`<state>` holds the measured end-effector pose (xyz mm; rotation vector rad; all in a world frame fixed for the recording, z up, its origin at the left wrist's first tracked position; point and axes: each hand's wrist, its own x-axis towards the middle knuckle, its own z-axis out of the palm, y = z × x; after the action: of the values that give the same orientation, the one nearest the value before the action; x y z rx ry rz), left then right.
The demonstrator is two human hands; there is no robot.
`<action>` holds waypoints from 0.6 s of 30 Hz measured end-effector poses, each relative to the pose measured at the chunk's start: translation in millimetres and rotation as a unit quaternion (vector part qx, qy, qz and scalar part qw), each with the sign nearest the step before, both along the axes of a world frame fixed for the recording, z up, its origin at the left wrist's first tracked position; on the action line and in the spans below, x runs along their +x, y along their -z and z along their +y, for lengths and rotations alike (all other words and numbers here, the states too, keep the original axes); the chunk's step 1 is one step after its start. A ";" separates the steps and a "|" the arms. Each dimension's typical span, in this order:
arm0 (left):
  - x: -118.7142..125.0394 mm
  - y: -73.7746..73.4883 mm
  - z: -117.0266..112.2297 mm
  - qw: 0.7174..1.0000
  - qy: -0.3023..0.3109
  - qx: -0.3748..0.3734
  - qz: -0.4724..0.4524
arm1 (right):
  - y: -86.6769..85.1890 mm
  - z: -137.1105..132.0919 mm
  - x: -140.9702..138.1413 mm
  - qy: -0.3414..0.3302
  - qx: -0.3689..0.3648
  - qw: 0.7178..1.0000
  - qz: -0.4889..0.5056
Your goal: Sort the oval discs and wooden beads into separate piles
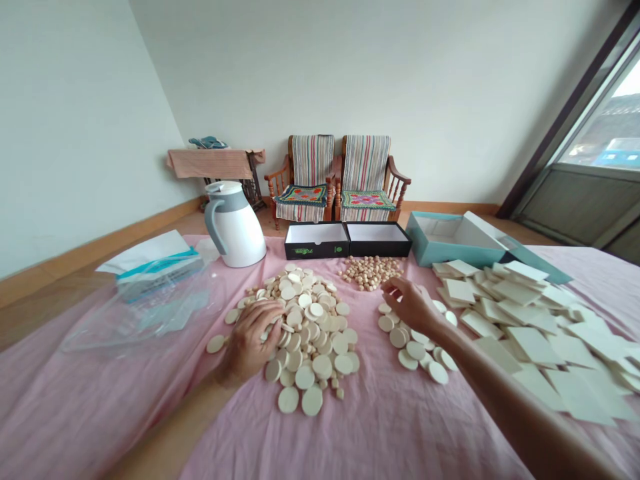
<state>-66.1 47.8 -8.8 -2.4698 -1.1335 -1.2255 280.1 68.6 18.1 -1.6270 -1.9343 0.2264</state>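
Observation:
A big heap of pale round wooden discs [310,320] lies on the pink tablecloth [370,427]. My left hand [250,340] rests on the heap's left side, fingers curled over the discs. A smaller spread of discs [415,350] lies to the right. My right hand [410,303] hovers over its far end, fingers bent and pinched together; what they hold, if anything, is hidden. A little pile of small wooden beads [371,271] sits just beyond that hand.
Pale square tiles [540,320] cover the table's right side. Behind stand a white jug [234,227], two open black boxes [347,240] and a teal box [450,239]. Clear plastic bags [145,293] lie at left. Two striped wooden chairs [335,177] stand by the wall.

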 end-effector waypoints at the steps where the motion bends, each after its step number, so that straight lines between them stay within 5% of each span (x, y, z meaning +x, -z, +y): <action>1: 1.4 -2.2 -0.5 1.000 -0.001 -0.002 -0.003 | 3.0 -10.3 -0.5 0.002 -0.001 1.000 0.002; 9: 27.7 -25.6 -7.8 0.994 0.052 -0.082 0.046 | 18.0 -39.4 18.3 0.040 0.049 0.998 0.001; 18: 36.8 -16.4 -19.0 0.985 0.105 -0.068 0.120 | 16.8 -56.9 -38.7 -0.201 0.011 0.979 0.009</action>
<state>-29.3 28.8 7.6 -2.8075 -0.9432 -0.8887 241.5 11.7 1.3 -1.1987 -2.2285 0.3760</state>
